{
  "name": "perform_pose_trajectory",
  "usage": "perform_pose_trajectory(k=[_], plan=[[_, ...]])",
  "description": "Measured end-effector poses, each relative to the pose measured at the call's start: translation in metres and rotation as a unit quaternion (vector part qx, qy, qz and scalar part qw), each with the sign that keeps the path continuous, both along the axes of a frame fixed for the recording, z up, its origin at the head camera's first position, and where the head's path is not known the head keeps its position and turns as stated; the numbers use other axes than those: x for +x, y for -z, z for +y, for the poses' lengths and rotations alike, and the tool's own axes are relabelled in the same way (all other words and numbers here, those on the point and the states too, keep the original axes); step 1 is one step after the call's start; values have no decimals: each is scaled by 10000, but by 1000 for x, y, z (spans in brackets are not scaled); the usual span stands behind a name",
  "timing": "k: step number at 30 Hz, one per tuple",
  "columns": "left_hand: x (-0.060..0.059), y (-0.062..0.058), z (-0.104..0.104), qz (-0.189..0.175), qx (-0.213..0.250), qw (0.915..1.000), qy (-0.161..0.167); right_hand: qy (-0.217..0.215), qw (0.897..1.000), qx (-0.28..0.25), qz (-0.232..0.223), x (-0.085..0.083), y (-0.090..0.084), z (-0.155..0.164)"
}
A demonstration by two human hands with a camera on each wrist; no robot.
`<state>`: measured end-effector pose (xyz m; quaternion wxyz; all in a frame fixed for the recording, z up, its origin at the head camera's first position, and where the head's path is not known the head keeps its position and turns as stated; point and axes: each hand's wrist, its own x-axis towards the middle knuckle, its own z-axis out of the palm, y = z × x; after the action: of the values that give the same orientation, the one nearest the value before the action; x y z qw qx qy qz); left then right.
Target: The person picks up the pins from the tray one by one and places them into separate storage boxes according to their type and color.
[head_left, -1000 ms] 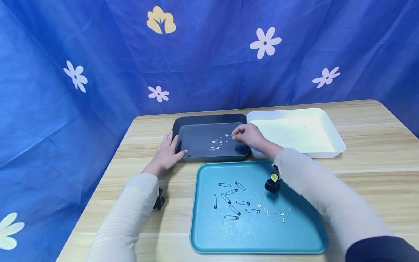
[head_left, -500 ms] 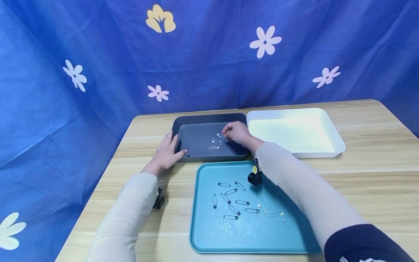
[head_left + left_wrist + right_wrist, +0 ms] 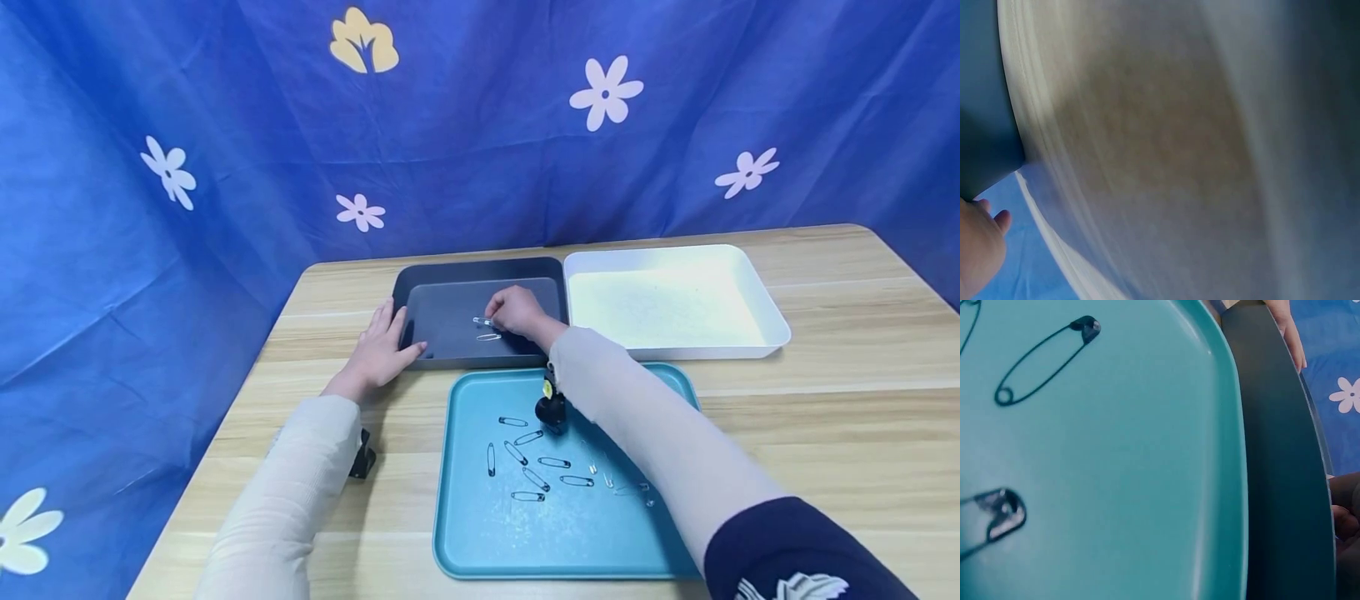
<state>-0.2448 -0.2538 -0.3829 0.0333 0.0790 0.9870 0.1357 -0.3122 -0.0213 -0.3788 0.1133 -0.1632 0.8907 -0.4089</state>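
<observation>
A dark grey tray sits at the back of the table with a loose silver safety pin on its floor. My right hand reaches into it with curled fingers and pinches another silver safety pin just above the floor. Its fingertips show at the edge of the right wrist view. My left hand rests flat on the tray's left rim, fingers straight, thumb along the front edge. In front lies a teal tray holding several black and silver safety pins.
A white tray stands to the right of the dark one, its floor bare. The right wrist view shows the teal tray, a black pin and the dark tray's wall. A blue flowered cloth hangs behind the table.
My right hand has moved left across the dark tray with the silver pin between its fingers. The left hand has stayed on the rim.
</observation>
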Motion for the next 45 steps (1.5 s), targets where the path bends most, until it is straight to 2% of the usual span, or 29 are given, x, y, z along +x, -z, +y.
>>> perform_pose_trajectory(k=[2, 4, 5, 9, 11, 15, 18, 28, 37, 45], plan=[[0, 0, 0, 13, 8, 10000, 15, -58, 9997, 168, 186, 1, 2, 0], [-1, 1, -1, 28, -16, 10000, 35, -218, 9976, 89, 658, -18, 27, -2], [-1, 1, -1, 32, -36, 10000, 40, -296, 9966, 143, 753, -23, 33, -3], [-1, 1, -1, 19, -30, 10000, 29, -322, 9958, 432, 739, -40, 48, -9], [-1, 1, -1, 22, -24, 10000, 25, -231, 9964, 663, 474, -23, 26, -8], [0, 0, -1, 25, -40, 10000, 36, -161, 9959, 614, 640, -1, 6, -6], [0, 0, -1, 20, -47, 10000, 38, -185, 9959, 517, 716, 5, 3, -5], [1, -1, 0, 18, -29, 10000, 53, -53, 9974, 298, 659, 2, 8, -4], [0, -1, -1, 8, -18, 10000, 54, -64, 9990, -403, -161, 10, -5, 10], [-1, -1, -2, -36, 11, 10000, 73, -196, 9974, -603, -346, 23, -18, 27]])
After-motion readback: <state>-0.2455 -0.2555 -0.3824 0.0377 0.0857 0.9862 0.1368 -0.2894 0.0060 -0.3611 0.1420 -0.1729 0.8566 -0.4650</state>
